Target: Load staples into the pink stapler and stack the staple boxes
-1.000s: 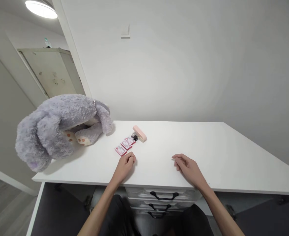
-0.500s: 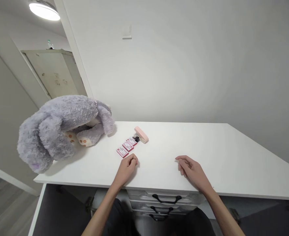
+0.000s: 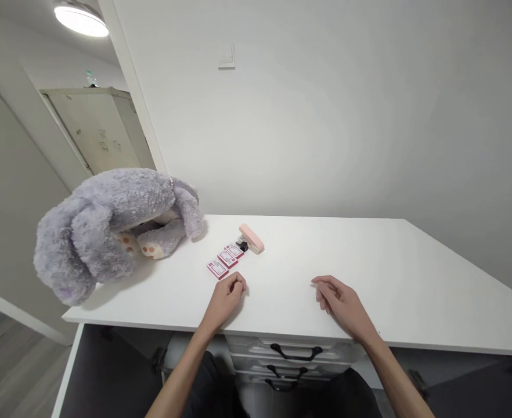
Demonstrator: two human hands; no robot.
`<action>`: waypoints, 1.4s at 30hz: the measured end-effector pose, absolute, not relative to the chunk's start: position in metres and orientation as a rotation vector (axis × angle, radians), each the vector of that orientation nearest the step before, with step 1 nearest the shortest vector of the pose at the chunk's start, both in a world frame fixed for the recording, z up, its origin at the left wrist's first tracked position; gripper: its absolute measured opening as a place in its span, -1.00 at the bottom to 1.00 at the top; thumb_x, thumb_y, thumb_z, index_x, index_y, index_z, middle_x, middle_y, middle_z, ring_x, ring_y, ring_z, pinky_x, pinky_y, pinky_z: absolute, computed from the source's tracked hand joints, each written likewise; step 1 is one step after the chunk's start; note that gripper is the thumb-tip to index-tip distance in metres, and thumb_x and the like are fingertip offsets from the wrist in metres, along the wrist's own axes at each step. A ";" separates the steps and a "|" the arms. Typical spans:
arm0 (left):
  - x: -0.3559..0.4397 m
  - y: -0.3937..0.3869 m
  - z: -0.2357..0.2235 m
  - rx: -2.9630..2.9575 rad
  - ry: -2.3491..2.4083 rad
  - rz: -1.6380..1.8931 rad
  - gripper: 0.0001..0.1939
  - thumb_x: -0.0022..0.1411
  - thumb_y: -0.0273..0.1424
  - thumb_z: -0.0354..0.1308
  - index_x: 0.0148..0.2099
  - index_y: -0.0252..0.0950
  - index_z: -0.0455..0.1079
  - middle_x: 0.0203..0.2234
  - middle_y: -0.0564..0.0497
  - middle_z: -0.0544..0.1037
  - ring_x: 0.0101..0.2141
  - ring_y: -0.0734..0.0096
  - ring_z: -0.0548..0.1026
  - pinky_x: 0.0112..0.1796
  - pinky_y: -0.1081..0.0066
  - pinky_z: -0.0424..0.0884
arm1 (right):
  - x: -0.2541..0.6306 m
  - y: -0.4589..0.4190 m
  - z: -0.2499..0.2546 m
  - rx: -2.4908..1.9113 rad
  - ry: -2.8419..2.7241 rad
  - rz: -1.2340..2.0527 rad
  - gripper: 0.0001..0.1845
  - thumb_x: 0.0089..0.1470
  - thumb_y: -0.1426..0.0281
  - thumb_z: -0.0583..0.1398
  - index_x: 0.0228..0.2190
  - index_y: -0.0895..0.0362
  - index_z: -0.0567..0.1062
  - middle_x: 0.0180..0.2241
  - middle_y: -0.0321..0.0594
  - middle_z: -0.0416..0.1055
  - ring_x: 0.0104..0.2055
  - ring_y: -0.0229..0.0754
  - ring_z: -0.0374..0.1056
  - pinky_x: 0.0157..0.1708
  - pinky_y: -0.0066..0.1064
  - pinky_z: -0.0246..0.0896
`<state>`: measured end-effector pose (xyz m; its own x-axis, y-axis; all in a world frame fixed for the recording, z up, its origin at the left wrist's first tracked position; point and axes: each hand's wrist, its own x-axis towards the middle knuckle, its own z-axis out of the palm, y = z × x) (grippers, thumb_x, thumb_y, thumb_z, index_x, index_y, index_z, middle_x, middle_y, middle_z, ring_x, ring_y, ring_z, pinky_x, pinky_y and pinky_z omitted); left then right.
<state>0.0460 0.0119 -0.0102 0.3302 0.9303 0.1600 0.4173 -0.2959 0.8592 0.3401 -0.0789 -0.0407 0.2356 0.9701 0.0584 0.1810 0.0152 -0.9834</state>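
Note:
My left hand (image 3: 229, 296) rests on the white tabletop (image 3: 277, 307) with its fingers curled in and nothing showing in them. Just beyond it, three small red-and-white boxes lie in a slanting row: a near box (image 3: 217, 268), a middle box (image 3: 227, 259) and a far box (image 3: 234, 250). A black binder clip (image 3: 242, 246) sits at the far end of the row. Beside the clip is a pink stapler (image 3: 251, 238). Off to the right, my right hand (image 3: 336, 297) lies on the tabletop, fingers loosely bent and apart, holding nothing. Neither hand touches these things.
A large lilac plush toy (image 3: 125, 197) slumps over the table's left end. Below the front edge are drawers with black handles (image 3: 296, 352). A white wall (image 3: 317, 139) with a switch (image 3: 227, 57) stands behind. A cabinet (image 3: 94, 130) shows through the doorway.
The view has shifted very slightly. Both hands and the things on the table stay where they were.

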 end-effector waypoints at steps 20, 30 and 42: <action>0.047 0.012 -0.011 1.850 1.174 0.915 -0.83 0.14 -0.39 -0.04 -0.44 -0.23 0.34 -0.60 0.11 0.33 -0.51 0.39 0.24 -0.41 0.40 0.15 | 0.345 -0.077 -0.048 -1.423 -1.185 0.905 -0.41 0.20 -0.14 0.19 -0.10 0.12 0.55 -0.47 -0.23 0.42 -0.48 -0.17 0.29 -0.47 -0.33 0.21; 0.047 0.012 -0.010 1.842 1.185 0.907 -0.83 0.14 -0.38 -0.05 -0.43 -0.23 0.33 -0.61 0.11 0.32 -0.52 0.39 0.23 -0.41 0.40 0.15 | 0.344 -0.077 -0.048 -1.402 -1.179 0.895 -0.48 0.25 -0.08 0.19 -0.11 0.12 0.55 -0.47 -0.24 0.42 -0.48 -0.19 0.29 -0.46 -0.33 0.20; 0.047 0.013 -0.011 1.822 1.188 0.887 -0.84 0.14 -0.37 -0.06 -0.42 -0.22 0.32 -0.62 0.13 0.30 -0.53 0.39 0.22 -0.41 0.40 0.14 | 0.344 -0.077 -0.047 -1.397 -1.167 0.909 -0.48 0.24 -0.08 0.19 -0.13 0.11 0.54 -0.46 -0.25 0.40 -0.48 -0.19 0.28 -0.46 -0.34 0.17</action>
<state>0.0471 0.0130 -0.0113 0.3221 0.9366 0.1380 0.3989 -0.2665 0.8774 0.3439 -0.0772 -0.0472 0.2349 0.9696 0.0689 0.1700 0.0288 -0.9850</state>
